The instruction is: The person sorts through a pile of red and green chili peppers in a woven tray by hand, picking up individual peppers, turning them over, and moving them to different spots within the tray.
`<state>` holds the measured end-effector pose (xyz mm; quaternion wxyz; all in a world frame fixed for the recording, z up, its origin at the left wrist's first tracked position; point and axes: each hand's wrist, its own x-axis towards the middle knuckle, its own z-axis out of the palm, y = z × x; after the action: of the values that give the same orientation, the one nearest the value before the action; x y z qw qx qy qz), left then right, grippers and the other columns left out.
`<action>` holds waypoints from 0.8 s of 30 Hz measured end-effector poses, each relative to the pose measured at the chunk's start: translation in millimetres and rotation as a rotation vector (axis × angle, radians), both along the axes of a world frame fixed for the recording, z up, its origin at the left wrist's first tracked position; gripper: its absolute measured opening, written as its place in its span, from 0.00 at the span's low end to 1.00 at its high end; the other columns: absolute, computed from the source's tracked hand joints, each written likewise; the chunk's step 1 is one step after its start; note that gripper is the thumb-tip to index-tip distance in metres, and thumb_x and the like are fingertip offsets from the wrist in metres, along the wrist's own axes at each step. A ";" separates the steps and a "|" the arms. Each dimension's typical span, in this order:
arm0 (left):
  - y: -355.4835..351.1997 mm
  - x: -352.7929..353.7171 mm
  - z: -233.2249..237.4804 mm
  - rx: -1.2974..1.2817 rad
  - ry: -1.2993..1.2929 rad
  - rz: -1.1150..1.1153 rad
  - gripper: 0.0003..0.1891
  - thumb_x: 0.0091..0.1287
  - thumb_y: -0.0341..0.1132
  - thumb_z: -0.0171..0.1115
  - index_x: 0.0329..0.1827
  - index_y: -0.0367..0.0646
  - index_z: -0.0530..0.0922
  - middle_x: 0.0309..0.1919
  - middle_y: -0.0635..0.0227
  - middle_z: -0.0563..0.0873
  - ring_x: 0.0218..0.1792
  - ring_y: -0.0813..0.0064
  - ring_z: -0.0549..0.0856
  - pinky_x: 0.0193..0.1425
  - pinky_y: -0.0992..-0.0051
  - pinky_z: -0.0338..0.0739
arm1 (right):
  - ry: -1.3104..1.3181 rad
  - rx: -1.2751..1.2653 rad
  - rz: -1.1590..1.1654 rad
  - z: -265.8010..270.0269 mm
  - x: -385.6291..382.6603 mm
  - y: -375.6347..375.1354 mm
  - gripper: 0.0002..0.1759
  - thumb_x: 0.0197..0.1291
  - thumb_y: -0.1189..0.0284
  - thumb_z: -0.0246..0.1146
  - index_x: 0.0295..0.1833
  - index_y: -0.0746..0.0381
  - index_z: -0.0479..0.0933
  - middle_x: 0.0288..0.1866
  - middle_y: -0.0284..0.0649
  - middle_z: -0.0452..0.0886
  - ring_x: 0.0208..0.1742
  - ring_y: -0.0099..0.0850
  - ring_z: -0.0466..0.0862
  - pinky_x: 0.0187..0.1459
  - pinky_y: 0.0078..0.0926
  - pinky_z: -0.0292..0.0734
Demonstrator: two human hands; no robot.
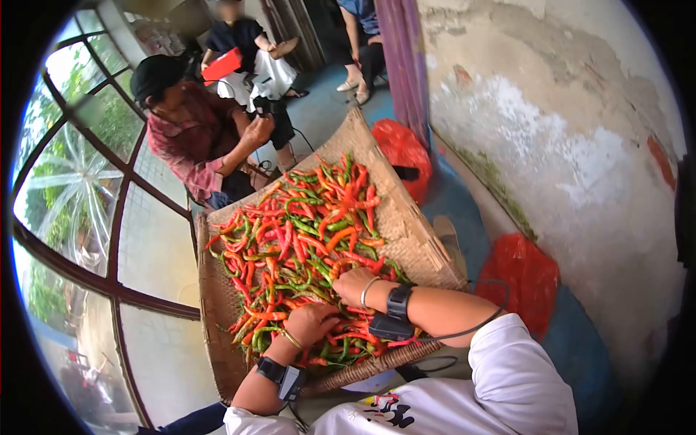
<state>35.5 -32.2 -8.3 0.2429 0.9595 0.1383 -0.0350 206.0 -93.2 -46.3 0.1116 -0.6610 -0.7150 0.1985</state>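
Red, orange and green chili peppers [312, 239] lie heaped across a large woven bamboo tray [406, 228] in front of me. My left hand [312, 324] is down in the near part of the heap, its fingers bent together toward the right; whatever they hold is hidden. Just ahead and to the right, my right hand [355, 287] has its fingers curled among the peppers, closed at an orange-red chili pepper [344, 267]. Bracelets and strapped dark devices sit on both wrists.
A person [192, 138] in a red checked shirt sits beyond the tray's left corner, hands raised around a small dark object. Two more people sit farther back. Red plastic bags [518, 279] lie right of the tray. A framed window [109, 239] stands left.
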 end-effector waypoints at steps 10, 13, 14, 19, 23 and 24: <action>-0.2 -4.6 1.0 -0.002 0.001 0.010 0.12 0.56 0.39 0.58 0.40 0.46 0.78 0.31 0.60 0.82 0.33 0.60 0.81 0.36 0.66 0.75 | 0.034 -0.046 0.053 16.6 -6.5 4.5 0.09 0.48 0.69 0.57 0.33 0.62 0.75 0.31 0.47 0.79 0.36 0.45 0.79 0.39 0.40 0.73; 1.0 -7.8 0.6 -0.019 -0.056 -0.016 0.12 0.56 0.40 0.58 0.41 0.46 0.78 0.31 0.59 0.82 0.33 0.60 0.81 0.36 0.65 0.75 | 0.126 0.094 0.004 25.0 -12.1 6.0 0.10 0.47 0.68 0.57 0.33 0.61 0.76 0.29 0.47 0.79 0.35 0.44 0.79 0.38 0.39 0.73; 1.7 -8.7 0.0 -0.020 -0.063 -0.010 0.12 0.56 0.40 0.58 0.41 0.46 0.78 0.31 0.59 0.82 0.33 0.60 0.81 0.36 0.65 0.75 | 0.181 0.189 -0.039 27.7 -13.1 6.4 0.10 0.48 0.67 0.57 0.34 0.61 0.76 0.29 0.46 0.79 0.34 0.44 0.79 0.38 0.39 0.73; 4.6 -9.5 0.8 -0.112 -0.073 0.026 0.11 0.56 0.37 0.59 0.40 0.44 0.79 0.30 0.59 0.82 0.32 0.60 0.82 0.36 0.67 0.76 | 0.265 0.274 -0.137 52.2 -17.2 2.7 0.11 0.49 0.65 0.58 0.35 0.60 0.76 0.27 0.44 0.79 0.31 0.41 0.80 0.34 0.36 0.74; 11.3 -12.5 -9.9 -0.205 -0.196 0.075 0.11 0.55 0.34 0.61 0.40 0.42 0.78 0.30 0.59 0.82 0.31 0.61 0.82 0.36 0.70 0.76 | 0.307 0.306 -0.067 50.8 -18.1 -0.6 0.11 0.48 0.65 0.60 0.34 0.61 0.75 0.25 0.43 0.79 0.28 0.39 0.80 0.30 0.33 0.74; 9.5 -10.8 -7.9 -0.227 -0.247 0.145 0.10 0.55 0.35 0.61 0.37 0.40 0.78 0.28 0.57 0.81 0.30 0.59 0.81 0.34 0.69 0.76 | 0.303 0.267 -0.066 52.0 -18.3 -2.4 0.11 0.48 0.64 0.61 0.33 0.61 0.75 0.24 0.43 0.79 0.27 0.38 0.80 0.30 0.33 0.73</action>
<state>24.8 -22.7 -16.1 0.3666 0.9105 0.1714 0.0851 187.7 -95.6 5.7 0.3109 -0.6261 -0.6879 0.1952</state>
